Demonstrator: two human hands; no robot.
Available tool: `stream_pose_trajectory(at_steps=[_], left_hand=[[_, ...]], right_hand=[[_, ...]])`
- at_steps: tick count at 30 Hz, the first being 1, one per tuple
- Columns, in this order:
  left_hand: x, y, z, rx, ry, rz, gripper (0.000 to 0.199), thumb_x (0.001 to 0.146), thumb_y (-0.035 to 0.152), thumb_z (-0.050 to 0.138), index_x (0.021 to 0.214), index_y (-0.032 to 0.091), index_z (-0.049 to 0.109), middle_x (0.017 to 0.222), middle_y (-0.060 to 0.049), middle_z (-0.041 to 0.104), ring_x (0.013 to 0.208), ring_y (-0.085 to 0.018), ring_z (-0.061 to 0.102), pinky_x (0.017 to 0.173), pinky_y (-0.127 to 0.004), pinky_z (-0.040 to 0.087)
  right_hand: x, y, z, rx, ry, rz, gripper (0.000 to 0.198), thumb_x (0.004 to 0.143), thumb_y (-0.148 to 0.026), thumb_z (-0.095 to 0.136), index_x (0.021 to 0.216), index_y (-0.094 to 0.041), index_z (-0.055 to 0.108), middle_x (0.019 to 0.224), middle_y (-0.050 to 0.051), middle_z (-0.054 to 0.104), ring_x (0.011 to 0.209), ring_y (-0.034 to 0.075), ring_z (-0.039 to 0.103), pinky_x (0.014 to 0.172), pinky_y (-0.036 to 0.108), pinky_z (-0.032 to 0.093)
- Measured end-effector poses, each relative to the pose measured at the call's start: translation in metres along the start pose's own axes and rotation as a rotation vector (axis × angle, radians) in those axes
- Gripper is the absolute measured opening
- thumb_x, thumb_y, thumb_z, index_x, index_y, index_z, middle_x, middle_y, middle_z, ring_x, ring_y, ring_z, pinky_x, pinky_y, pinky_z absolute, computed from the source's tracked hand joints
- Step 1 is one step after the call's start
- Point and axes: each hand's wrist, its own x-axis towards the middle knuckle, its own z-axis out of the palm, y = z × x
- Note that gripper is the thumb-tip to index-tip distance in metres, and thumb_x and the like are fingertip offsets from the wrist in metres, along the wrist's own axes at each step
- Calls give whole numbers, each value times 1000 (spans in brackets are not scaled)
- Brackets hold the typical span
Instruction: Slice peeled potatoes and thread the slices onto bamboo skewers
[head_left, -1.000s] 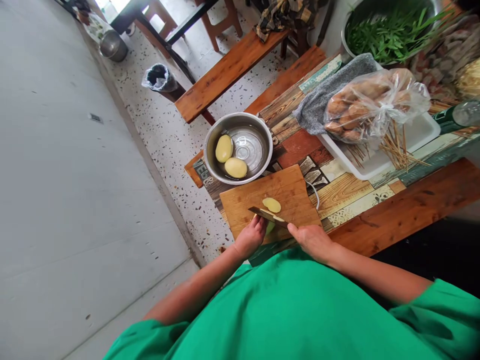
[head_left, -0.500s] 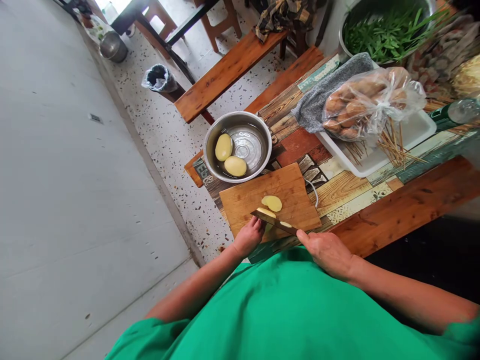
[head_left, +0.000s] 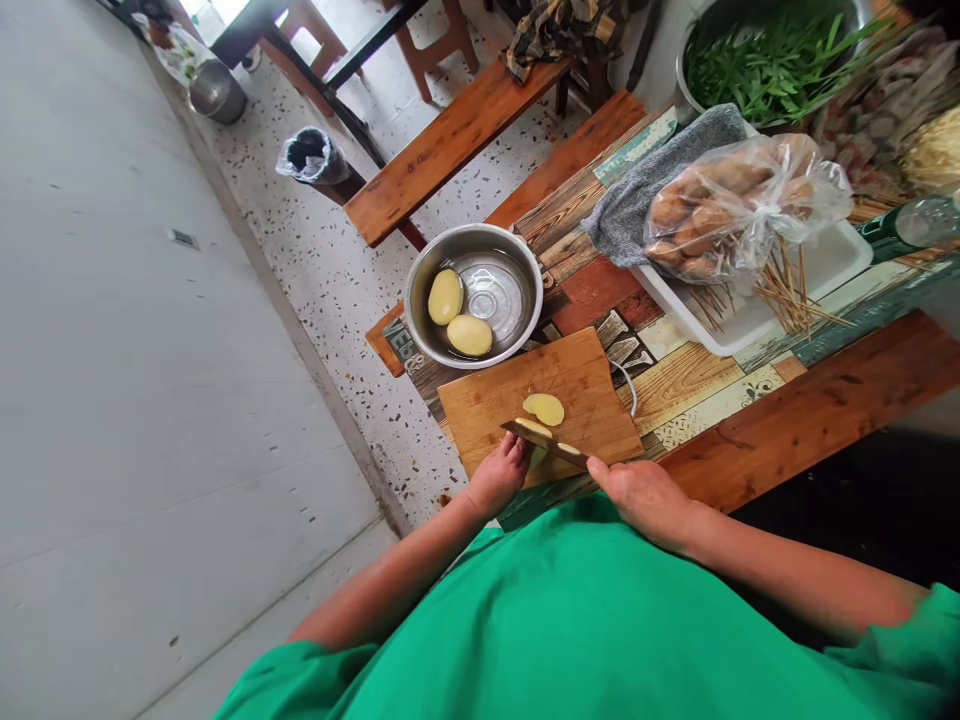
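My right hand (head_left: 641, 498) is closed round the handle of a knife (head_left: 553, 446), its dark blade slanting over the near part of a wooden cutting board (head_left: 480, 398). At the blade's left end, the curled fingers of my left hand (head_left: 504, 472) hold a peeled potato (head_left: 534, 428), mostly hidden by the blade and fingers. Just beyond the knife, pale yellow potato slices (head_left: 546, 408) lie flat on the board. A small pale piece shows on the blade. Past the board stands a metal basin (head_left: 534, 300) of water with two peeled potatoes (head_left: 469, 335) in it.
On the right of the table, a clear bag of brown potatoes (head_left: 720, 205) and wooden skewers (head_left: 787, 290) rest on a white tray (head_left: 727, 345), beside a grey cloth (head_left: 660, 180). Greens (head_left: 765, 70) fill a metal pot behind. A bench (head_left: 810, 425) runs along the near side.
My right hand and the knife handle have shifted slightly left. My left hand stays at the potato, and the slices lie where they were. The camera view has moved a little.
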Motion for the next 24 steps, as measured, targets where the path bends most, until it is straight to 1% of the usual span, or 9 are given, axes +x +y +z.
stream_pose_trajectory(at_steps=[5, 8, 10, 13, 16, 20, 24], left_hand=[[-1, 0, 2, 30, 35, 0, 43, 97, 12, 31, 135, 8, 51, 136, -21, 52, 137, -29, 39, 108, -43, 44], [-1, 2, 3, 38, 74, -28, 44, 99, 15, 28, 136, 8, 50, 138, -20, 50, 136, -28, 40, 107, -42, 44], [0, 4, 3, 43, 83, -44, 43, 99, 16, 27, 135, 7, 51, 137, -20, 51, 135, -28, 41, 106, -42, 46], [0, 6, 2, 18, 26, -64, 41, 99, 16, 29, 129, 7, 55, 130, -20, 56, 132, -29, 44, 97, -40, 53], [-1, 7, 2, -33, -19, -99, 38, 98, 14, 31, 126, 10, 57, 125, -19, 57, 131, -28, 45, 90, -36, 57], [-2, 6, 4, -35, -13, -90, 38, 97, 13, 32, 125, 10, 57, 125, -19, 57, 132, -29, 44, 94, -40, 56], [-3, 6, 8, -33, 33, -75, 37, 95, 12, 36, 125, 7, 57, 123, -21, 58, 131, -30, 45, 95, -39, 55]], right_hand=[[35, 3, 14, 16, 1, 4, 33, 89, -9, 37, 120, -14, 48, 86, 11, 71, 82, 24, 70, 60, 28, 43], [41, 5, 19, 8, 11, 6, 36, 89, -9, 35, 123, -13, 47, 90, 12, 71, 85, 25, 69, 63, 29, 44], [32, 4, 18, 5, 31, -2, 35, 89, -9, 35, 121, -13, 49, 90, 13, 70, 85, 25, 69, 62, 29, 44], [7, -1, 8, -2, 47, -1, 34, 89, -8, 35, 118, -13, 52, 87, 13, 69, 80, 25, 69, 58, 30, 42], [-14, -6, -2, 6, 17, 9, 36, 89, -8, 36, 121, -13, 50, 85, 11, 69, 78, 25, 69, 57, 30, 41], [-19, -4, -6, 26, -21, 16, 38, 87, -6, 37, 122, -15, 49, 88, 9, 70, 82, 26, 69, 57, 30, 40], [-17, -2, -6, 33, -26, 16, 37, 86, -5, 38, 120, -16, 49, 87, 9, 71, 81, 25, 69, 55, 29, 38]])
